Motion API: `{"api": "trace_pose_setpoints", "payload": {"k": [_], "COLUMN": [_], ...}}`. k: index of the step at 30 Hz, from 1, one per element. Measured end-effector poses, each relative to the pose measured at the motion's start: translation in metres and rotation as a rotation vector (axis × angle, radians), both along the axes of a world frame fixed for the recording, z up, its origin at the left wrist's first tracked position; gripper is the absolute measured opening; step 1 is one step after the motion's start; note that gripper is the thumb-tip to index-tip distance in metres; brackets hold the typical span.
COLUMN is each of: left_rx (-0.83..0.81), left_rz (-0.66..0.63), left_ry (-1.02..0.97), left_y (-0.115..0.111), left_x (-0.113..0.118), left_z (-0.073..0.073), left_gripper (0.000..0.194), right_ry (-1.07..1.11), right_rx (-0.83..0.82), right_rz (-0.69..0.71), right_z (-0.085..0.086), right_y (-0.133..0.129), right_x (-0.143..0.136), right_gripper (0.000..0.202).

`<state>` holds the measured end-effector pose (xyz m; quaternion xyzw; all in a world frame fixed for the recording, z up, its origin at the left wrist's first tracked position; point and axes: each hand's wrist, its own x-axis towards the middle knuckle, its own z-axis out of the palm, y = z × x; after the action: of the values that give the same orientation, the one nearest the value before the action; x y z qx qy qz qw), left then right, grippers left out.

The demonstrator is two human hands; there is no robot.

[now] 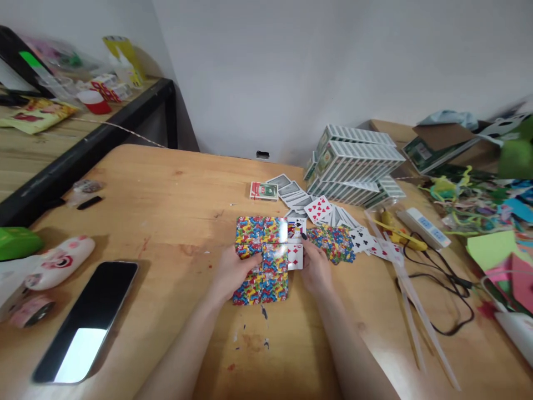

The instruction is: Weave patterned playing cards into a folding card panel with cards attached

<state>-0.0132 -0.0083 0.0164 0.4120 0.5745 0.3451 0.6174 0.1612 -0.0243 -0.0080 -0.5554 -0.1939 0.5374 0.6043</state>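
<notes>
Cards with multicoloured patterned backs [275, 258] lie in a block near the middle of the wooden table [179, 339], as I see it in my head view. Two face-up cards [296, 256] line its right side: a court card with a black spade, and a diamond card. My left hand [234, 272] reaches over the block's left edge, thumb across the backs; I cannot tell whether its fingers clamp anything. My right hand [316, 268] touches the face-up pair's right edge; its grip is unclear too.

Beyond, a red-edged card box [264, 191] with a green panel sits beside fanned grey-backed cards [293, 194]; its print is too small for me to read. Long striped cartons [358, 158] are stacked against the wall, contents hidden. Further right, an open cardboard box [445, 139] has pale blue cloth [449, 118] at its top. On the left shelf [25, 150] I see a red-and-white tub [94, 102]. A glossy black phone [88, 322] lies below.
</notes>
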Motion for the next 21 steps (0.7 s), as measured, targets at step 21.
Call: {"api": "trace_pose_setpoints", "payload": {"k": [21], "left_rx": [-0.019], "left_rz": [-0.012], "left_ry": [-0.008], "left_y": [0.0042], "left_x": [-0.0070], "left_z": [-0.0051], "left_gripper": [0.032], "right_ry": [-0.018], "right_rx": [0.050], "right_rz": [0.309], "right_z": [0.0056], "right_y": [-0.0020], "right_x": [0.0039], "right_gripper": [0.030]}}
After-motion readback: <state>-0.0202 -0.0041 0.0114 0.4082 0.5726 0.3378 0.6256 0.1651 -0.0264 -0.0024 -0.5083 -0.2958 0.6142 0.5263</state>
